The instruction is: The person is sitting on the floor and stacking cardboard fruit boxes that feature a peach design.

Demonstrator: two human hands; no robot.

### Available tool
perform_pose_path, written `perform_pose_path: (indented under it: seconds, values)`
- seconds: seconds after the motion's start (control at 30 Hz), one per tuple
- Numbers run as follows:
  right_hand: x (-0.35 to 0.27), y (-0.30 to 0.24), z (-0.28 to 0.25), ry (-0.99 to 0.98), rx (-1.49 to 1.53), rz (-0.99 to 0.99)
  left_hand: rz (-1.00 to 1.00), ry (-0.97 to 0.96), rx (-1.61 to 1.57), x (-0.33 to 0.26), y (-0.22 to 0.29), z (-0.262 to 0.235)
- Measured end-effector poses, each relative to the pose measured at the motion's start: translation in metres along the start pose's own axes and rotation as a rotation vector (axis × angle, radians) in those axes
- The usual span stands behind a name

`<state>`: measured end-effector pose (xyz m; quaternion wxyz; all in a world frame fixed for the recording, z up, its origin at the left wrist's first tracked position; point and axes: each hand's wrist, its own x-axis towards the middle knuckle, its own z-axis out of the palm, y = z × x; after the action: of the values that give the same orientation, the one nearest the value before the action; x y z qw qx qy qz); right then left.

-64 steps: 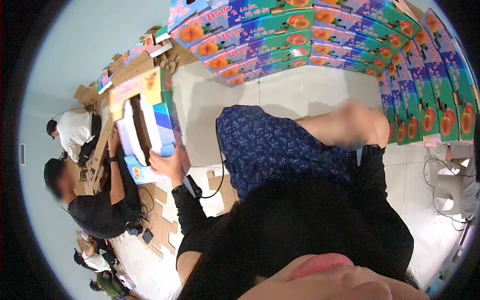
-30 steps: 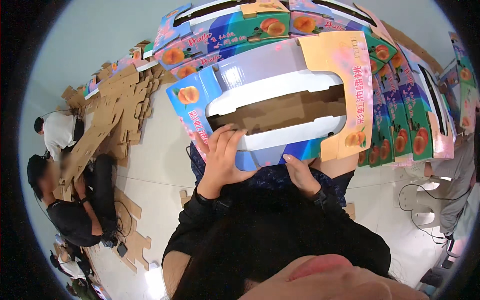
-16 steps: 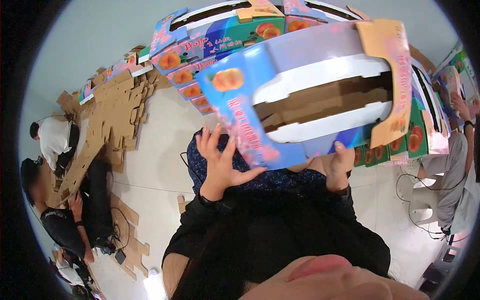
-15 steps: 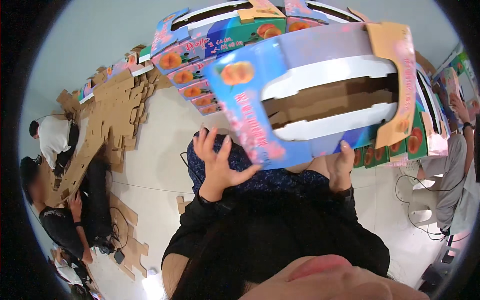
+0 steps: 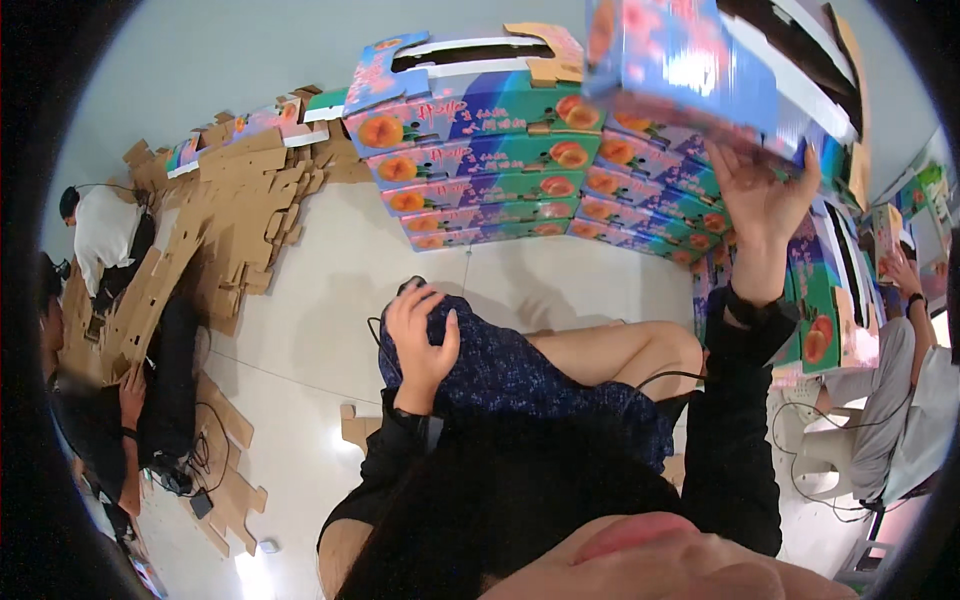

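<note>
My right hand (image 5: 757, 195) is raised at the upper right. It grips the lower edge of a folded cardboard fruit carton (image 5: 690, 75), with fingers behind the edge and thumb in front. The carton is blue and pink with peach pictures, and its long top opening faces up. It is tilted over a stack of like cartons (image 5: 655, 182); whether it touches them I cannot tell. My left hand (image 5: 418, 345) hovers above my left knee with fingers apart, holding nothing.
Another carton stack (image 5: 470, 150) stands straight ahead, and further cartons (image 5: 815, 290) are at the right. Flat brown cardboard (image 5: 240, 200) lies piled at the left, where people work. A seated person (image 5: 905, 380) is at the far right, with cables (image 5: 800, 430) on the floor nearby.
The carton has moved from in front of me up and to the right, carried by my right hand. My left hand has come away from near it and dropped slightly.
</note>
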<state>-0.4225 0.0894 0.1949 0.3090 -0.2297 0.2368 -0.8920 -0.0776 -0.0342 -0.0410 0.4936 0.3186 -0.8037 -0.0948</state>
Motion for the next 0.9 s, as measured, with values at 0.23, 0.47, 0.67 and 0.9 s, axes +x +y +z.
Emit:
perform_pose_path:
  seconds: [0.23,0.47,0.67,0.9]
  values:
    - [0.051,0.07,0.088,-0.131,0.186,0.251,-0.139,-0.024,-0.103,-0.006,-0.02,0.016]
    - [0.095,0.18,0.116,-0.053,0.094,0.406,-0.135,-0.071,-0.103,-0.006,-0.021,0.024]
    - [0.094,0.238,0.138,0.112,-0.109,0.479,-0.184,-0.057,-0.11,-0.006,-0.019,0.021]
    - [0.102,0.252,0.126,0.015,-0.084,0.578,-0.174,-0.065,-0.11,-0.006,-0.024,0.02]
